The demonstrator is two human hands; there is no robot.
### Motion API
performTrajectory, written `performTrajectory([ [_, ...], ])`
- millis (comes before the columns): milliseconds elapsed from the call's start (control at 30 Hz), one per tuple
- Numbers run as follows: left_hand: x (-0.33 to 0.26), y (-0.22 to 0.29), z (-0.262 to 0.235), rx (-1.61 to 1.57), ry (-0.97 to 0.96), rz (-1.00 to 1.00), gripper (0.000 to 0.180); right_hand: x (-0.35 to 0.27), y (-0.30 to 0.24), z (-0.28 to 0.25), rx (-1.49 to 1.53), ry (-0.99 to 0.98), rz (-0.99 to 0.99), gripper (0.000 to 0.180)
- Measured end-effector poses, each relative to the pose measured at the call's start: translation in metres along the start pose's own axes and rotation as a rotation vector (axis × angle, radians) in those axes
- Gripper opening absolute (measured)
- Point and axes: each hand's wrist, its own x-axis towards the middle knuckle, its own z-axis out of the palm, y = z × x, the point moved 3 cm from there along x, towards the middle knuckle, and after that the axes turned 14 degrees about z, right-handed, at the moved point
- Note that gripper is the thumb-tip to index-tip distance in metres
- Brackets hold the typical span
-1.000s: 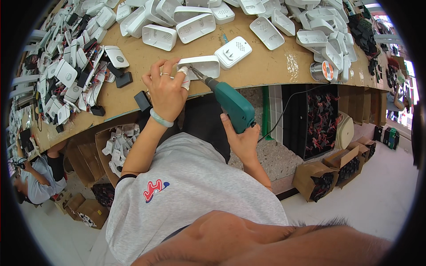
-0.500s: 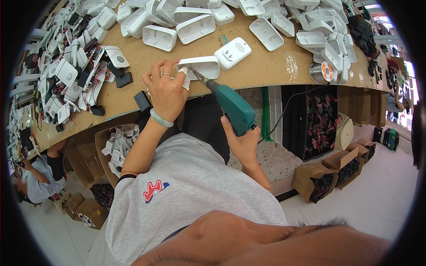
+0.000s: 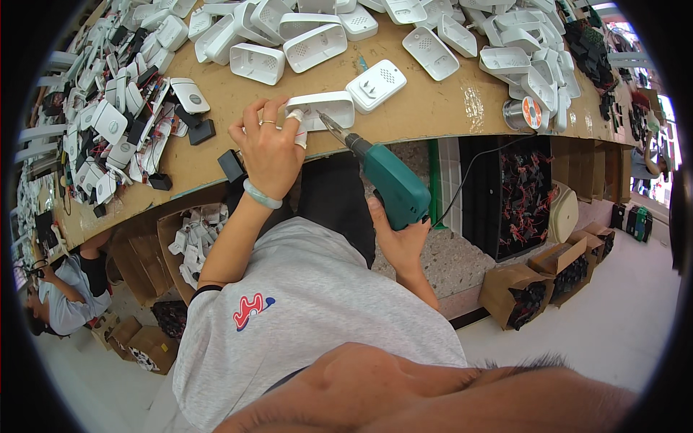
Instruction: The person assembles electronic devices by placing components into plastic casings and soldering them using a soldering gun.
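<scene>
My left hand (image 3: 271, 148), with a ring, a bangle and a taped fingertip, grips the left end of an open white plastic casing (image 3: 339, 112) near the table's front edge. My right hand (image 3: 401, 242) is closed round the handle of a green corded tool that looks like a soldering gun (image 3: 395, 184). Its slim metal tip points up and left, over the casing's opening; whether it touches inside I cannot tell. Against the casing's right end lies another white casing (image 3: 377, 85), with plug pins and a perforated patch facing up.
More white casings (image 3: 316, 49) are heaped along the back. Wired white parts and black blocks pile up at left (image 3: 119, 123). At right stands a solder wire spool (image 3: 521, 114). Below are cardboard boxes (image 3: 516, 289) and a black tray of red wires (image 3: 523, 198). Another person (image 3: 68, 289) sits far left.
The soldering gun and my right hand have shifted right and slightly down, drawing the tip back from the casing's left inside. My left hand keeps its hold with hardly any movement.
</scene>
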Motion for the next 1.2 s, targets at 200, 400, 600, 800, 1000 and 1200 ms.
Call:
performTrajectory([
  [200, -0.006, 0.003, -0.01, -0.007, 0.188, 0.01, 0.025, -0.001, 0.001, -0.003, 0.012, -0.016, 0.041, 0.024],
  [400, -0.025, -0.005, -0.02, -0.254, 0.314, 0.072, 0.03, -0.002, 0.002, -0.005, 0.042, -0.027, 0.057, 0.022],
  [600, -0.025, -0.008, -0.013, -0.254, 0.301, 0.133, 0.029, -0.002, 0.0, -0.002, 0.057, -0.039, 0.063, 0.022],
  [800, -0.014, -0.01, -0.005, -0.193, 0.203, 0.04, 0.033, 0.001, -0.004, 0.0, 0.027, -0.004, 0.055, 0.023],
  [1000, -0.005, -0.003, -0.003, -0.081, 0.111, 0.034, 0.026, 0.005, 0.0, 0.004, 0.015, -0.029, 0.065, 0.024],
  [1200, 0.004, 0.001, 0.005, 0.069, 0.121, 0.054, 0.024, 0.012, 0.002, 0.011, -0.031, -0.028, 0.01, 0.029],
])
